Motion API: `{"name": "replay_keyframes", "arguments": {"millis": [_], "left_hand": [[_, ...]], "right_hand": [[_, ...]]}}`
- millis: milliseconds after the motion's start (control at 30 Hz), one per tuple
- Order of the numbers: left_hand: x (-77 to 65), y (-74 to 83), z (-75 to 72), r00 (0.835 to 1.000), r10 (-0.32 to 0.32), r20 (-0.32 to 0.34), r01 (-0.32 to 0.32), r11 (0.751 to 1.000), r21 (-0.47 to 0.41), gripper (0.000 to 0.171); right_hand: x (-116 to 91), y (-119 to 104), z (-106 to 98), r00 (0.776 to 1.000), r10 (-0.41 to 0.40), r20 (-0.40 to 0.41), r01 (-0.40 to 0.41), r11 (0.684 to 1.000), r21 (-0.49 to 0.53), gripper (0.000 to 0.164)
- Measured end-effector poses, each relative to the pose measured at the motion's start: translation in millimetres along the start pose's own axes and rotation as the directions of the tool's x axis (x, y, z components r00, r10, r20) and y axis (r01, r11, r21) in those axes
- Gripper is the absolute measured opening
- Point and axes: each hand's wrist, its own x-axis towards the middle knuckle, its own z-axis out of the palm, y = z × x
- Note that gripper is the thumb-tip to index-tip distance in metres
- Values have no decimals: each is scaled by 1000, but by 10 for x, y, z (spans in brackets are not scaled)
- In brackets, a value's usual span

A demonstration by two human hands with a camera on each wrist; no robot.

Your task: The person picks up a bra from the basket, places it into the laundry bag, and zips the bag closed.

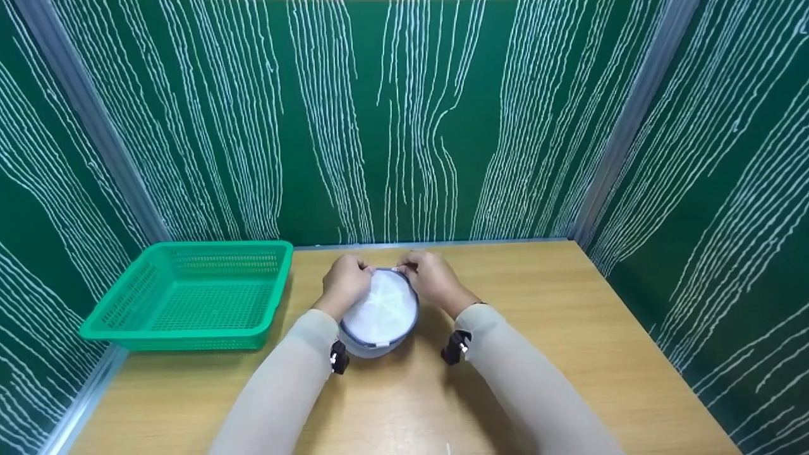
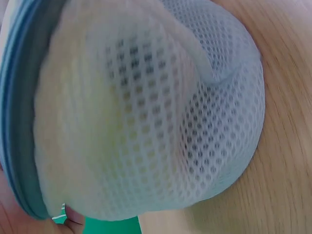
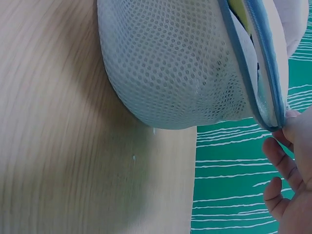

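Observation:
A round white mesh laundry bag point(image 1: 383, 309) with a blue-grey zipper rim stands on the table, its lid facing up. My left hand point(image 1: 346, 283) grips the far left part of the rim. At the far right of the rim, my right hand point(image 1: 435, 282) pinches the edge between thumb and forefinger, its other fingers loosely bent. In the right wrist view the bag's zipper point(image 3: 265, 63) stands partly parted, with something yellowish and dark showing in the gap. Through the mesh point(image 2: 141, 112) in the left wrist view, a pale yellow patch shows inside.
A green plastic basket point(image 1: 272, 316) with perforated sides stands to the left on the wooden table point(image 1: 537, 316). Green walls point(image 1: 442, 126) with white wavy lines rise behind and on both sides. Dark wrist cameras point(image 1: 339, 357) sit on both sleeves.

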Motion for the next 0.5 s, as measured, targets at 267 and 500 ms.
{"name": "replay_keyframes", "arguments": {"millis": [267,500], "left_hand": [[-2,-67,-46,999,-22,-35,23,1000,20,25],[-4,-150,-66,998,-42,-51,44,997,56,28]], "right_hand": [[-31,15,-16,1000,28,6,-28,1000,9,12],[-27,48,-38,999,-32,-8,32,999,-25,10]]}}
